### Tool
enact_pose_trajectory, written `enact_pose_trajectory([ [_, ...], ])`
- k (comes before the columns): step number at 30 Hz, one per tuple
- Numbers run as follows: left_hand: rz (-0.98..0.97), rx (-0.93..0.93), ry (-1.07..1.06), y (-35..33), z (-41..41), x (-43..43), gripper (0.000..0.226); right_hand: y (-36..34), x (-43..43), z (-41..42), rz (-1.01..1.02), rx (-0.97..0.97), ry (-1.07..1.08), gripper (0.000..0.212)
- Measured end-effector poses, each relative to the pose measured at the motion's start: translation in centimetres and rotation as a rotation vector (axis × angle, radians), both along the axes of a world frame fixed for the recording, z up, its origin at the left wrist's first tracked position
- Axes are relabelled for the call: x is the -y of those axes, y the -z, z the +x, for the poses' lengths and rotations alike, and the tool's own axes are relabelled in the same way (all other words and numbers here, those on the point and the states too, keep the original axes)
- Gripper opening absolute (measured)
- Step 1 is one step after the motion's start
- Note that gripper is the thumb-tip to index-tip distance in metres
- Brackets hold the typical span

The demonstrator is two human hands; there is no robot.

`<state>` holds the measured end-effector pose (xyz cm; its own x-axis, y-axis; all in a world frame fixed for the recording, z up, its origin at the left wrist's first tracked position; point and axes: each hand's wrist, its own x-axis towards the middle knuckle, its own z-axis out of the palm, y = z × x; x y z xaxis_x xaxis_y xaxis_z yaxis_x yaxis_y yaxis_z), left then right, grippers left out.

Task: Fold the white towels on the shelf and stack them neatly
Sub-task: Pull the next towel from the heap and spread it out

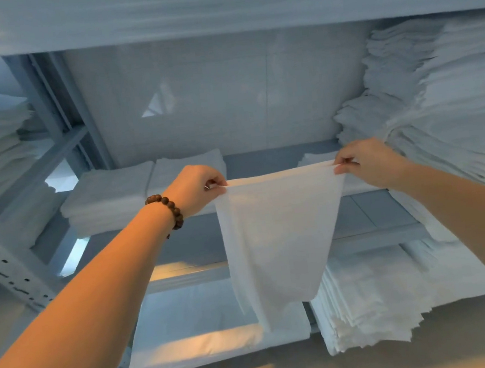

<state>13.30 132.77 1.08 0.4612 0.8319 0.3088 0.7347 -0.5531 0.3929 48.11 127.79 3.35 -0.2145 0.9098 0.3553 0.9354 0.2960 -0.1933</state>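
Grey metal shelf (374, 214) across the whole view, loaded with white linen. On its right end, a tall loose heap of towels (436, 95), edges ragged and uneven. On the lower level, more stacked linen (384, 294). At the back left of the middle level, two squared folded stacks (109, 196), side by side and touching.

In the air in front of the middle level, one white towel (280, 234), pulled taut along its top edge, hanging free below and narrowing toward the bottom; possibly doubled over already, hard to tell. Pinched at its top left corner by the left hand (196, 189), thumb against fingers. Pinched the same way at the top right corner by the right hand (369, 163). Both clamped on the cloth, well apart. Wooden bead bracelet (168, 209) round the left wrist.

Judged light, soft and limp, drooping wherever unsupported. Best taken at corners or along an edge, with tension between the hands against sagging. Probably neither slippery nor fragile.
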Motion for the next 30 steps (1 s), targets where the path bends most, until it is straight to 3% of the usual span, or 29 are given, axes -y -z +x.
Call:
enact_pose_trajectory([
  [4,0.01,0.007,0.054,-0.1,0.3,0.0,0.008,-0.1,0.2,0.0,0.005,-0.018,0.017,0.016],
  [7,0.044,-0.028,0.13,0.0,0.6,0.0,0.019,0.0,0.2,-0.1,-0.006,-0.039,0.033,0.013],
  [10,0.12,-0.121,0.171,0.5,0.9,-0.5,0.02,0.2,-0.3,0.1,0.021,-0.067,0.029,0.029],
  [14,0.207,-0.209,0.157,1.2,1.5,-1.8,0.032,0.6,-1.3,0.6,0.053,0.038,-0.056,0.023],
  [19,0.334,-0.239,0.143,2.4,3.5,-4.4,0.031,2.4,-3.7,1.8,0.05,0.102,0.011,0.02],
  [24,0.207,-0.252,-0.017,4.1,6.6,-9.3,0.029,5.1,-8.6,2.6,0.047,0.094,0.16,0.023],
  [30,0.233,-0.513,-0.138,7.7,10.6,-16.9,0.028,8.9,-17.0,3.1,-0.116,0.109,0.29,0.029],
])
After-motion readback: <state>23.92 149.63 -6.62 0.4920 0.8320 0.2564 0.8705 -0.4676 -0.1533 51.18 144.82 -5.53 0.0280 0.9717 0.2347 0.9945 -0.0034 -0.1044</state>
